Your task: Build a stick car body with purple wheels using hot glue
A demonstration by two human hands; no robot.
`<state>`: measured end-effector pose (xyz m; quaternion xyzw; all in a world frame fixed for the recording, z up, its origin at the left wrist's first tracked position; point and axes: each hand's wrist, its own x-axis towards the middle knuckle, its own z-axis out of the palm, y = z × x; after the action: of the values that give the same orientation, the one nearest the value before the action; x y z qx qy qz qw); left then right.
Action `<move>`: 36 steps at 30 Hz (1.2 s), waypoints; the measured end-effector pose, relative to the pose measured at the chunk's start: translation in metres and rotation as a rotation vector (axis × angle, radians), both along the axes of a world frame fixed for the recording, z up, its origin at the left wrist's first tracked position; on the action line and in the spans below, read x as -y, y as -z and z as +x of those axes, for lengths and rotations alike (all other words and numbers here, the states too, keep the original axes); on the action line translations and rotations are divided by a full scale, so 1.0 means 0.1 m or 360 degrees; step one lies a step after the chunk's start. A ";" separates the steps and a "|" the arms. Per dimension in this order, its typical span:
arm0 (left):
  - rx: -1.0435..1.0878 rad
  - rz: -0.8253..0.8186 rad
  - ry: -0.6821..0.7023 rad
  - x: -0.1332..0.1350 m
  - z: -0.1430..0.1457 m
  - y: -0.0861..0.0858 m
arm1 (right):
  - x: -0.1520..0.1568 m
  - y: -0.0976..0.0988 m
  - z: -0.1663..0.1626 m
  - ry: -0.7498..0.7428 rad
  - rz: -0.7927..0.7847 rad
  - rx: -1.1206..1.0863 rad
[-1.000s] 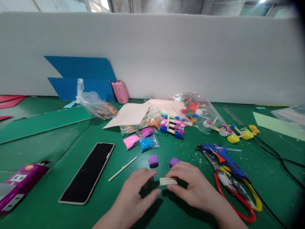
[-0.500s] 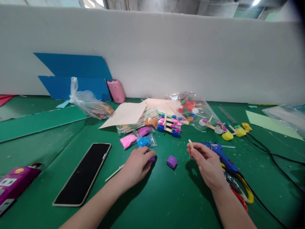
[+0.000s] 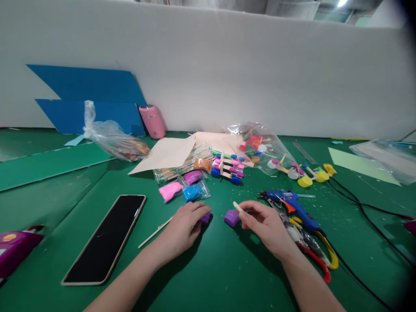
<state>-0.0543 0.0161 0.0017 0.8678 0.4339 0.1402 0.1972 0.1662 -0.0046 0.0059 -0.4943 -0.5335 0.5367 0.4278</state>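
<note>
My left hand [image 3: 182,226] lies on the green mat with its fingertips closed on a purple cap [image 3: 206,217]. My right hand [image 3: 264,223] pinches a short bundle of wooden sticks [image 3: 238,207], whose tip points toward a second purple cap [image 3: 231,217] just to the left of my fingers. A single thin wooden stick [image 3: 154,232] lies on the mat under my left wrist.
A black phone [image 3: 105,237] lies at the left. A blue glue gun [image 3: 292,206] and red and yellow scissors [image 3: 316,255] lie right of my right hand, cables beyond. Clay packets [image 3: 183,189], a stick-and-cap model [image 3: 227,167] and plastic bags sit farther back before a white wall.
My hands first held the stick bundle together. The left hand then went to a purple cap; the right hand lifted the sticks and now has lowered them beside the other cap.
</note>
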 end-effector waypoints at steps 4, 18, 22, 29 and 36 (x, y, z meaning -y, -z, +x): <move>0.0046 -0.0040 0.0017 -0.01 0.02 -0.01 | 0.10 0.03 -0.10 -0.0265 -0.0075 -0.0068; 0.0331 -0.0115 0.0051 -0.05 -0.01 0.13 | 0.08 -0.01 -0.09 -0.0430 0.0506 0.0744; 0.0474 -0.0187 -0.0084 -0.02 -0.02 0.14 | 0.09 -0.01 -0.08 -0.0396 0.0523 0.0756; 0.0668 -0.0254 -0.0216 0.10 0.03 0.11 | 0.16 -0.03 -0.11 -0.0471 0.0704 0.0792; 0.0770 -0.0302 -0.0237 0.14 0.10 0.11 | 0.15 -0.07 -0.19 -0.0672 0.0960 0.0874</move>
<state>-0.0447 0.0023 -0.0088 0.7524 0.4480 0.3164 0.3648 0.1474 -0.0199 0.0134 -0.3521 -0.8485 0.2820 0.2766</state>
